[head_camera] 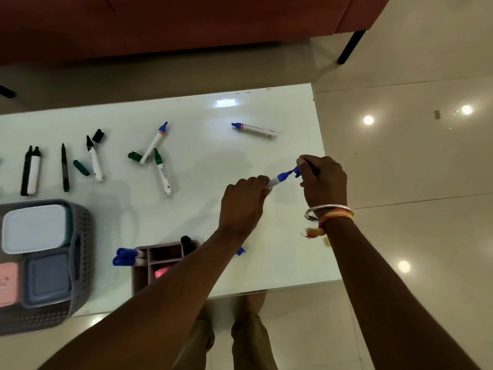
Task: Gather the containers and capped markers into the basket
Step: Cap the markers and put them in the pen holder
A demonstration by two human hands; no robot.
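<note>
My left hand (pixel 244 201) grips the white barrel of a blue marker (pixel 278 179), tip pointing right. My right hand (pixel 322 181) pinches its blue cap (pixel 297 170) just off the tip. A grey basket (pixel 82 249) at the near left holds three lidded containers: white (pixel 34 228), grey-blue (pixel 48 279) and pink (pixel 8 283). A mauve divided organizer (pixel 160 256) lies beside it, with two capped blue markers (pixel 126 256) sticking out. Several uncapped markers lie across the table: blue (pixel 253 129), blue (pixel 154 142), green (pixel 162 172), black (pixel 94 158).
Loose caps lie about: black (pixel 98 135), dark green (pixel 81 167), green (pixel 134 156), blue (pixel 241 251) by my left forearm. More black markers (pixel 31 170) lie at the left. The glass table's right edge (pixel 326 182) is under my right hand. A red sofa (pixel 186 22) stands behind.
</note>
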